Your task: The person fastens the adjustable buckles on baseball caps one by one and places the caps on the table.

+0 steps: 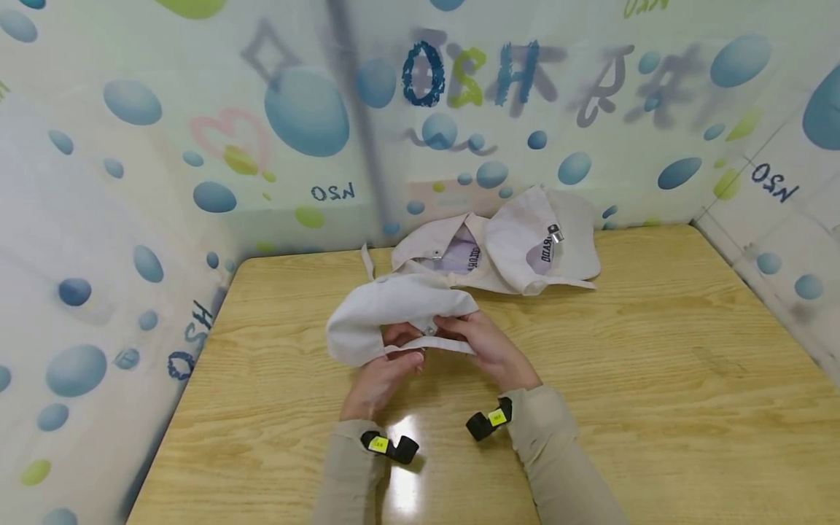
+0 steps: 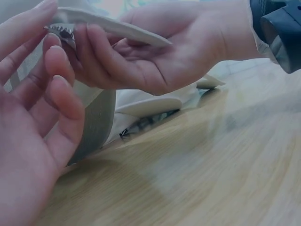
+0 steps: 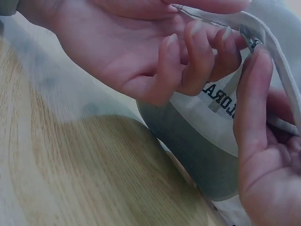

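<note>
A pale cap (image 1: pixel 394 302) is held above the table by both hands, its back opening turned towards me. My left hand (image 1: pixel 380 383) is at the near left of that opening, with thumb and fingers at the strap (image 1: pixel 446 344). My right hand (image 1: pixel 495 350) grips the cap's right side, with the strap lying across its palm in the left wrist view. Between the fingertips of both hands sits a small metal buckle (image 3: pixel 251 40). Dark lettering (image 3: pixel 218 100) shows inside the cap in the right wrist view. Part of the left hand's fingers is hidden by the cap.
Two more pale caps lie behind on the wooden table (image 1: pixel 656 350), touching each other: one with a loose strap (image 1: pixel 420 244), the other with a metal buckle (image 1: pixel 512 240). A patterned curtain (image 1: pixel 394 160) borders the table's far edge.
</note>
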Available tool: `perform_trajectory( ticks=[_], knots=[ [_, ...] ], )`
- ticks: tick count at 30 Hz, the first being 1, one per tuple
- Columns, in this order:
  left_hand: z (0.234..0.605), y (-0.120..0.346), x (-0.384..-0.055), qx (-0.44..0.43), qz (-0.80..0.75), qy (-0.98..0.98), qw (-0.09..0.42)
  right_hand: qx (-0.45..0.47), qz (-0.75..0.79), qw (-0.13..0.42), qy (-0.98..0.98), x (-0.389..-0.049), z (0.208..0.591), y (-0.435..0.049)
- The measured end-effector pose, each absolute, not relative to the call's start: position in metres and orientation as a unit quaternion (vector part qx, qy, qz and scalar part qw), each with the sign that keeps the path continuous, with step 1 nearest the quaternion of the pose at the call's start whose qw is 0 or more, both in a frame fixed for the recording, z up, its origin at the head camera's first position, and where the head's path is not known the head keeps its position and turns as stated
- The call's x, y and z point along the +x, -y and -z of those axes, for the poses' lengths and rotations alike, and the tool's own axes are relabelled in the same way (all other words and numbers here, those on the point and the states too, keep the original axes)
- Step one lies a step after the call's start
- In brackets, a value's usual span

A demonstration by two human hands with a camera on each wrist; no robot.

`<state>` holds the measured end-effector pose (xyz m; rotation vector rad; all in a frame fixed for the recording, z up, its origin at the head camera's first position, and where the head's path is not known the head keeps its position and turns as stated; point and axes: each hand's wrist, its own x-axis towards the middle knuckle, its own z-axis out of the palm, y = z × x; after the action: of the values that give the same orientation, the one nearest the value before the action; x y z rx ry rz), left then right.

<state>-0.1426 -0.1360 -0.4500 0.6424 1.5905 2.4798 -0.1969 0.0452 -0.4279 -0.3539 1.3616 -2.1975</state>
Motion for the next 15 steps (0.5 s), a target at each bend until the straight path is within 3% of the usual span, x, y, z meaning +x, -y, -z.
perform_trajectory(
  ticks=[5,15],
  knots=[
    [0.448,0.135,-0.143,0.219,-0.827,-0.515,0.057,-0.114,0.815,0.247,-0.511,-0.197,0.428,-0.045],
    [0.427,0.145,-0.139,0.286,-0.845,-0.441,0.095,-0.107,0.873,0.274,-0.389,-0.198,0.422,-0.047]
  ],
)
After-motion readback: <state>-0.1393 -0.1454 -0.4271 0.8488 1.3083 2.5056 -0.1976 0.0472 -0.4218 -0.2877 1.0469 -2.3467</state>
